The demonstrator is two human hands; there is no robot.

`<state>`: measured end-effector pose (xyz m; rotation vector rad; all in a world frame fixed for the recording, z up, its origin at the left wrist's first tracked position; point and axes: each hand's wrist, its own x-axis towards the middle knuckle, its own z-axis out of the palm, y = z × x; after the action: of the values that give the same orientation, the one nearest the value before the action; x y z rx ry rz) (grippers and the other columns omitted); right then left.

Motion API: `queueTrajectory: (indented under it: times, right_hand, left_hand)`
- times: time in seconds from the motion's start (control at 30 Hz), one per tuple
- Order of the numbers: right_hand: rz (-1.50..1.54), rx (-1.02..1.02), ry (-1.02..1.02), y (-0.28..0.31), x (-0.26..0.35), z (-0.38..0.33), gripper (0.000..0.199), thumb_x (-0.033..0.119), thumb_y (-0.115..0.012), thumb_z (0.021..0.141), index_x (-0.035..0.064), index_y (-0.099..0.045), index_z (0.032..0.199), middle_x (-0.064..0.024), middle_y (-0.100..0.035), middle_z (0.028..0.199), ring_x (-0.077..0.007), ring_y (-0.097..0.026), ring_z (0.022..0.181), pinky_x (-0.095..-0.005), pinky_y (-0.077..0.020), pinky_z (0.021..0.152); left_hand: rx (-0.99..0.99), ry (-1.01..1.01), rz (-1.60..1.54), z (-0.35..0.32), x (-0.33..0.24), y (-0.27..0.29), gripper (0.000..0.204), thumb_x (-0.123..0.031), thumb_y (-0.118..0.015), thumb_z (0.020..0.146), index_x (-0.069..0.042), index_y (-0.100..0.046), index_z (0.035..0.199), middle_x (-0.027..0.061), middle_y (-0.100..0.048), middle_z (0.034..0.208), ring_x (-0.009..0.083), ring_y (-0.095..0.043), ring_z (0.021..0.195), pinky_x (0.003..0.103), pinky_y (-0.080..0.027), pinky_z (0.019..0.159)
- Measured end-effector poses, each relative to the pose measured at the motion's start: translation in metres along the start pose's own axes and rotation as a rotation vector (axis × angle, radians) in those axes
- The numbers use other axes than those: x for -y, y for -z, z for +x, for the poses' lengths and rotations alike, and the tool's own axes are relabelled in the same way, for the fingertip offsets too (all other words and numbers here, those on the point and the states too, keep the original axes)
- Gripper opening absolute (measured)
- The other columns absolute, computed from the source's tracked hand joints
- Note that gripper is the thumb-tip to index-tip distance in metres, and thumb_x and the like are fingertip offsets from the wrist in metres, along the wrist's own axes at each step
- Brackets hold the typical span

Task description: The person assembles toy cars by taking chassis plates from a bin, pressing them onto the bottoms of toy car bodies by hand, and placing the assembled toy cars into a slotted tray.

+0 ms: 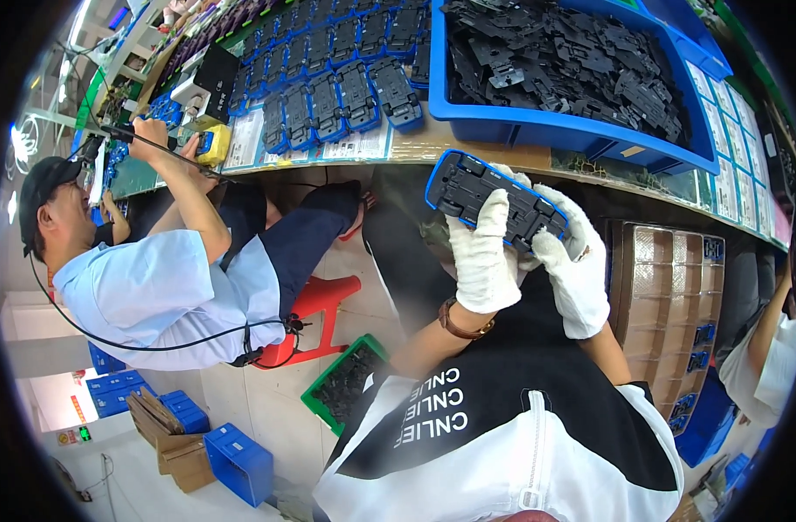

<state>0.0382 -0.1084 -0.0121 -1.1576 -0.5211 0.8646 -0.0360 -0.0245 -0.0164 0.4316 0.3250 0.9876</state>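
Nearest the lens: black-and-white shirt front, forearms rising from the lower edge, brown wristband on the left. Held above the lap, just below the bench edge: blue-framed black toy car chassis, underside up, tilted. Left hand, white-gloved, fingers closed over the chassis middle. Right hand, also gloved, wrapped round the lower right end. Both clamped on the part, none free.

Risk, as judged: cotton gloves on smooth plastic, part held clear of any support; loose grip likely to send it to the floor. Insert possibly unseated at one end; cannot tell.

Outward: workbench edge lined with paper sheets; rows of like chassis laid out at left; large blue bin heaped with black plastic plates. Stacked clear trays under the bench at right. Green crate of dark parts on a pale tiled floor, red stool beside. Co-worker at left in a light blue shirt, tool raised to the bench. Another person's arm at far right edge.
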Motion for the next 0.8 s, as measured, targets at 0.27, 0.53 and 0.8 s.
queueTrajectory:
  times: [0.27,0.53,0.8]
  right_hand:
    - [-0.395,-0.022,0.123,-0.003,-0.005,0.008,0.060,0.039,-0.061,0.092,-0.0012,-0.049,0.134,-0.0090,-0.059,0.120,-0.0130,-0.055,0.103,-0.0262,-0.0449,0.090]
    - [-0.783,-0.043,0.352,0.046,0.002,-0.004,0.027,0.002,-0.059,0.090,0.0014,-0.061,0.117,-0.0109,-0.062,0.107,-0.0194,-0.061,0.092,-0.0291,-0.0490,0.083]
    - [-0.894,-0.297,0.372,0.075,0.007,-0.020,0.017,-0.001,-0.061,0.088,0.0009,-0.066,0.104,-0.0106,-0.066,0.098,-0.0213,-0.064,0.090,-0.0300,-0.0504,0.081]
  left_hand:
    - [-0.137,0.012,0.357,0.005,0.001,0.027,0.037,-0.017,-0.054,0.098,-0.011,-0.040,0.133,0.0079,-0.059,0.116,0.0221,-0.060,0.105,0.037,-0.051,0.089]
    - [-0.309,-0.523,0.643,0.107,-0.171,0.123,0.063,-0.018,-0.046,0.101,-0.009,-0.012,0.153,0.0129,-0.036,0.146,0.0233,-0.045,0.127,0.037,-0.036,0.108]
    - [-0.576,-0.642,1.919,0.233,-0.265,0.195,0.045,-0.021,-0.053,0.094,0.002,-0.050,0.132,0.0271,-0.055,0.125,0.0381,-0.050,0.117,0.041,-0.039,0.102]
